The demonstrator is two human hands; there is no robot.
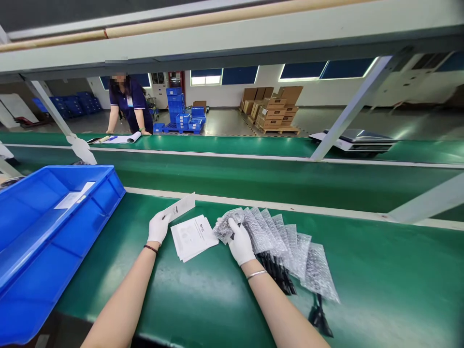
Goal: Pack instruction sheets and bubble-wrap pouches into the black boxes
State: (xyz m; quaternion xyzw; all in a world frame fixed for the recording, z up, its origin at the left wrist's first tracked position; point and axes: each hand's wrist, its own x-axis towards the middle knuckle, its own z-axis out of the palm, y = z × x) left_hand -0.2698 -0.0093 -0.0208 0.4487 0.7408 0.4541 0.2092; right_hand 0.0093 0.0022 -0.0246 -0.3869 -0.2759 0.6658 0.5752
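Note:
My left hand [158, 228], in a white glove, is closed on a thin white printed leaflet [183, 206], tilted up off the table. Just right of it lies a small stack of white printed leaflets [195, 237]. My right hand [241, 244], also gloved, grips a bubble-wrap bag [226, 224] at the left end of a row. Several more bubble-wrap bags [286, 241] overlap in a fan to its right, with black cable ends [277, 273] sticking out below. What the gripped bag contains is hard to make out.
A large blue bin [90, 227] with papers inside stands at my left. Behind a white rail [250, 203] runs a green conveyor [217, 174]. A slanted white post [348, 111] rises at right. Across the line a person [130, 104] leans over papers [121, 138].

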